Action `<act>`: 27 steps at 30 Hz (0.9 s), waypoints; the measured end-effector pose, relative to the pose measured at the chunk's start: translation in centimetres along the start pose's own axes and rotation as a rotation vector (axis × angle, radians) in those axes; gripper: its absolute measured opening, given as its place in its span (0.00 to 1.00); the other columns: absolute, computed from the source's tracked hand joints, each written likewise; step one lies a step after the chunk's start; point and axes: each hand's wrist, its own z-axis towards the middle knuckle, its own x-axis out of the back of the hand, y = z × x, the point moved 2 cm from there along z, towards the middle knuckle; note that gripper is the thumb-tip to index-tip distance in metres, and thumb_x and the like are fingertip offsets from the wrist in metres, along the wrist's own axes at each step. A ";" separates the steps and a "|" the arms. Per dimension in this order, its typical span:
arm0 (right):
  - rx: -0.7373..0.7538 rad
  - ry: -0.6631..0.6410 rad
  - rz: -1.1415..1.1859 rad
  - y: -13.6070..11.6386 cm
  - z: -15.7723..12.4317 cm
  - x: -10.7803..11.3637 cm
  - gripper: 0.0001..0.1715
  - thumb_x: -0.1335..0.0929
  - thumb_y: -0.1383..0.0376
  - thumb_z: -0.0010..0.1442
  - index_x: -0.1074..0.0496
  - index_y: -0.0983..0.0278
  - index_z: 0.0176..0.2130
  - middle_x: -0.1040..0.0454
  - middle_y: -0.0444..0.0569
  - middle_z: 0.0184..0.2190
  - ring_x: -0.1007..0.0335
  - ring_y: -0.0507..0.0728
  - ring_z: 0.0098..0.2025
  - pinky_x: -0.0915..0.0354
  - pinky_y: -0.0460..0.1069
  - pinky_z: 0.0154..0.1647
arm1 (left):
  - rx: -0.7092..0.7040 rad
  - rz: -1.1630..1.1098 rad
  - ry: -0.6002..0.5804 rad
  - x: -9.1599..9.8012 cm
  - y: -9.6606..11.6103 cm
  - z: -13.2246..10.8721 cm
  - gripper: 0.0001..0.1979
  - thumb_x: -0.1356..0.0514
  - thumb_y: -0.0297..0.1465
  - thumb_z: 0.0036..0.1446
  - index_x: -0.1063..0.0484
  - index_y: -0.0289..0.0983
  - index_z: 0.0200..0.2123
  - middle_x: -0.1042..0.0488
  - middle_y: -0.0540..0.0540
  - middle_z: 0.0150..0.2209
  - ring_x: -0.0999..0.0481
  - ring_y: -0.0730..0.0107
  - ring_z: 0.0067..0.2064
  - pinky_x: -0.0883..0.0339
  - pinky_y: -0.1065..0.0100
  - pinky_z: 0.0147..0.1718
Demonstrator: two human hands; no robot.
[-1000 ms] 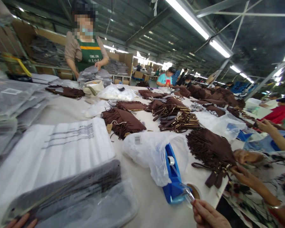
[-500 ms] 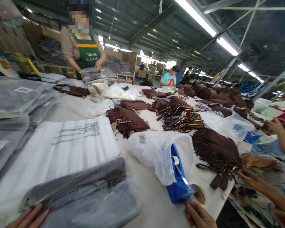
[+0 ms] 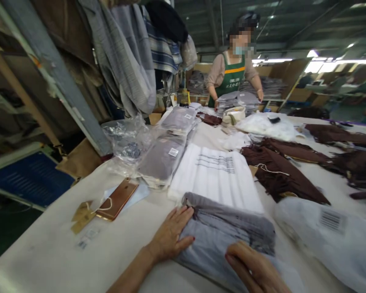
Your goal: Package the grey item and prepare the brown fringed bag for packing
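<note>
One plastic-wrapped grey bundle (image 3: 212,236) under left fingers (image 3: 182,218), spread flat; below right fingers (image 3: 245,253), curled, pinch unclear.

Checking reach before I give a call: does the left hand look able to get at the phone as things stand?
Probably yes: nothing stands on the table between the left hand, resting at the packet, and the phone; only a string seems to lie over the phone's edge.

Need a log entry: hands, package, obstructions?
Left hand spread on edge of bagged gray package. Right hand curled over it, grip unclear. Package flat, white plastic bags beyond, nothing seen blocking.
</note>
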 end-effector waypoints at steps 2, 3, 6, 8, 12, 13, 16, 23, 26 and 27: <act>0.061 -0.190 -0.221 -2.4 4.3 -0.7 0.16 0.43 0.60 0.63 0.33 0.59 0.29 0.28 0.44 0.28 0.32 0.54 0.31 0.37 0.48 0.32 | 0.038 -0.084 0.004 0.0 0.1 -0.2 0.37 0.47 0.42 0.59 0.60 0.35 0.64 0.46 0.38 0.63 0.50 0.59 0.65 0.51 0.48 0.61; 0.059 -0.253 -0.334 -3.2 6.1 -1.2 0.15 0.43 0.63 0.63 0.33 0.60 0.29 0.28 0.45 0.29 0.32 0.53 0.32 0.38 0.48 0.32 | 0.057 -0.123 0.006 -0.1 0.1 -0.3 0.38 0.46 0.43 0.59 0.60 0.34 0.64 0.47 0.37 0.63 0.50 0.58 0.65 0.53 0.47 0.61; 0.041 -0.410 -0.534 -4.4 10.2 -3.2 0.12 0.41 0.68 0.60 0.31 0.63 0.29 0.26 0.47 0.30 0.31 0.53 0.34 0.40 0.47 0.34 | 0.118 -0.227 0.026 -0.3 -0.1 -0.2 0.42 0.42 0.46 0.55 0.59 0.32 0.64 0.48 0.33 0.63 0.49 0.56 0.64 0.55 0.47 0.62; 0.027 -0.478 -0.592 -4.3 12.0 -4.5 0.12 0.40 0.70 0.58 0.28 0.65 0.30 0.24 0.49 0.30 0.29 0.54 0.34 0.40 0.47 0.35 | 0.165 -0.282 0.040 -0.3 -0.1 -0.1 0.47 0.38 0.45 0.51 0.60 0.32 0.64 0.49 0.33 0.64 0.49 0.56 0.65 0.56 0.47 0.62; -0.040 -0.538 -0.714 -3.2 14.2 -6.2 0.14 0.39 0.73 0.52 0.26 0.70 0.35 0.23 0.60 0.35 0.27 0.61 0.39 0.39 0.50 0.37 | 0.225 -0.366 0.008 0.1 0.2 0.2 0.54 0.33 0.43 0.45 0.64 0.32 0.64 0.50 0.32 0.64 0.49 0.55 0.64 0.57 0.47 0.62; -0.058 -0.546 -0.733 -3.1 14.5 -6.4 0.15 0.38 0.74 0.50 0.25 0.70 0.36 0.23 0.61 0.35 0.27 0.62 0.39 0.39 0.51 0.36 | 0.225 -0.379 -0.001 0.2 0.2 0.3 0.55 0.33 0.43 0.45 0.65 0.32 0.64 0.50 0.32 0.64 0.49 0.55 0.64 0.57 0.47 0.62; -0.105 -0.569 -0.763 -3.2 15.3 -6.6 0.14 0.36 0.73 0.47 0.24 0.70 0.34 0.23 0.62 0.33 0.26 0.64 0.36 0.39 0.51 0.32 | 0.218 -0.394 -0.014 0.5 0.4 0.3 0.55 0.33 0.43 0.45 0.65 0.32 0.64 0.50 0.32 0.64 0.48 0.55 0.64 0.58 0.47 0.62; -0.215 -0.540 -0.737 -3.0 15.5 -6.3 0.11 0.32 0.68 0.46 0.26 0.69 0.33 0.24 0.55 0.29 0.28 0.57 0.31 0.44 0.47 0.27 | 0.225 -0.332 -0.069 0.6 0.4 0.2 0.50 0.35 0.45 0.47 0.58 0.26 0.63 0.49 0.31 0.63 0.50 0.56 0.65 0.59 0.50 0.63; -0.281 -0.478 -0.734 -2.7 15.4 -5.7 0.20 0.28 0.62 0.41 0.27 0.70 0.36 0.25 0.52 0.30 0.29 0.56 0.31 0.44 0.47 0.27 | 0.216 -0.308 -0.063 0.6 0.4 0.2 0.49 0.36 0.45 0.48 0.57 0.26 0.63 0.49 0.31 0.63 0.50 0.56 0.65 0.59 0.50 0.63; -0.294 -0.457 -0.740 -2.8 15.4 -5.4 0.23 0.27 0.61 0.40 0.28 0.69 0.37 0.25 0.51 0.31 0.29 0.57 0.32 0.44 0.47 0.27 | 0.212 -0.303 -0.063 0.6 0.4 0.2 0.49 0.36 0.45 0.48 0.57 0.26 0.63 0.48 0.31 0.63 0.50 0.56 0.65 0.59 0.49 0.63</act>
